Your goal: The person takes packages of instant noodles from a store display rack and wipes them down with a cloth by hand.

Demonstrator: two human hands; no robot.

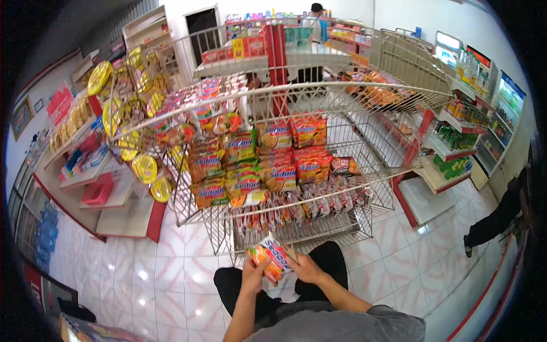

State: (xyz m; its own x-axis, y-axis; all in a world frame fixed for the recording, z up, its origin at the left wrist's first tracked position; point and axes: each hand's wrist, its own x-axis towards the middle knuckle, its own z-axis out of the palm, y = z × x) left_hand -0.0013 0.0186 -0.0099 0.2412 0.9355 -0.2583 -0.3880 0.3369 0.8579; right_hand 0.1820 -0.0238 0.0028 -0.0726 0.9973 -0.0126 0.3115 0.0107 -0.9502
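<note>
In front of my lap I hold a white and orange noodle packet (272,259) with "Sedaap" lettering, tilted. My left hand (253,275) is closed on its left side, the thumb lying over the front. My right hand (307,269) grips its right edge; a thin brownish shape shows by those fingers, too small to name. Just beyond stands a wire rack (228,216). Its lower basket carries stacked noodle packets (277,176) in orange, green and yellow, with a row of upright packets (307,202) along the front.
Yellow round packs (144,169) hang at the rack's left. Shelves with a pink basket (98,190) stand left, drink shelves (456,139) and a glass-door fridge (504,122) right. One person (314,25) stands at the back; another person's dark-clothed leg (491,214) shows at right.
</note>
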